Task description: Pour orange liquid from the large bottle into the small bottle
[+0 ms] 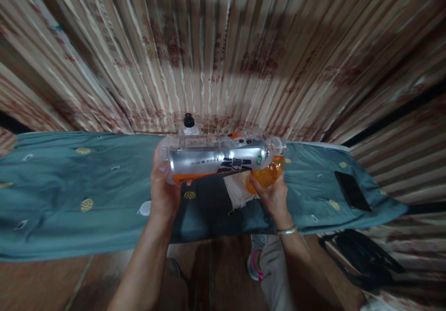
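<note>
My left hand (164, 181) is closed around the base end of a large clear plastic bottle (216, 157) with a silver and orange label. The bottle lies sideways in the air, its neck pointing right. Just below that neck, my right hand (273, 192) grips a smaller container of orange liquid (266, 176). The neck overlaps the container's top, and whether the two touch I cannot tell. Beneath them a whitish cloth (240, 189) rests on the green-blue cover, partly hidden by the right hand's container.
Behind the large bottle stands a clear bottle with a black cap (188, 120). A dark phone (352, 191) lies at the right of the covered surface (114, 181), and a white lid-like disc (145, 208) near its front. Patterned curtains (216, 60) hang behind. A black bag (362, 255) sits on the floor.
</note>
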A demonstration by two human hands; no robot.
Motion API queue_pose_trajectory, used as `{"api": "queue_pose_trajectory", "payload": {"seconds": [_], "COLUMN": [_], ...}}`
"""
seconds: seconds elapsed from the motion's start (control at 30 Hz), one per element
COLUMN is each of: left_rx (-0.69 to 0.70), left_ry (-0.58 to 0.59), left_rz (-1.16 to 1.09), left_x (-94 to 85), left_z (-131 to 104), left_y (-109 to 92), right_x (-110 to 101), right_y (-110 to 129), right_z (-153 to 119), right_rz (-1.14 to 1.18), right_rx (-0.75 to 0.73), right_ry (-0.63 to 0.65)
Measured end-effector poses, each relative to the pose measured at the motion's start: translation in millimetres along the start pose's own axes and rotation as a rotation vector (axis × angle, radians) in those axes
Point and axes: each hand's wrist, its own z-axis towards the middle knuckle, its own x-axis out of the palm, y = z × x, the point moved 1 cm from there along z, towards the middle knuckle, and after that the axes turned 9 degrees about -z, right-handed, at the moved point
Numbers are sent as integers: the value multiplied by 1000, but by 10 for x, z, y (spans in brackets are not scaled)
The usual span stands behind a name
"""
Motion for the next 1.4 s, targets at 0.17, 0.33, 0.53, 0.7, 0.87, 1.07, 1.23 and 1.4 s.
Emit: {"api": "queue_pose_trajectory", "payload": {"seconds": [0.17, 0.33, 0.53, 0.7, 0.87, 1.07, 1.23, 1.4], "left_rx": [-8, -5, 5, -14, -13, -7, -31, -16], "left_ry": [-31, -18, -8, -60, -42, -39, -67, -62], "left_rz": [-11, 6, 18, -26, -23, -22, -41, -35], "left_x": [4, 1, 5, 16, 15, 16, 10, 8], "left_z": [1, 3, 1, -5, -5, -5, -1, 7], "left_y": [3, -1, -6, -6, -5, -6, -7, 5], "right_x": [1, 1, 12, 6, -7, -11, -6, -6], "right_y": [0, 6, 0, 0, 13, 24, 18, 22], "right_z": [3, 0, -1, -1, 6, 7, 8, 10], "right_rz": [-5, -3, -10, 6, 27, 17, 15, 26], "right_rx": [9, 13, 18, 27, 43, 56, 45, 52], "right_ry": [-3, -2, -7, 5, 25, 18, 7, 18]}}
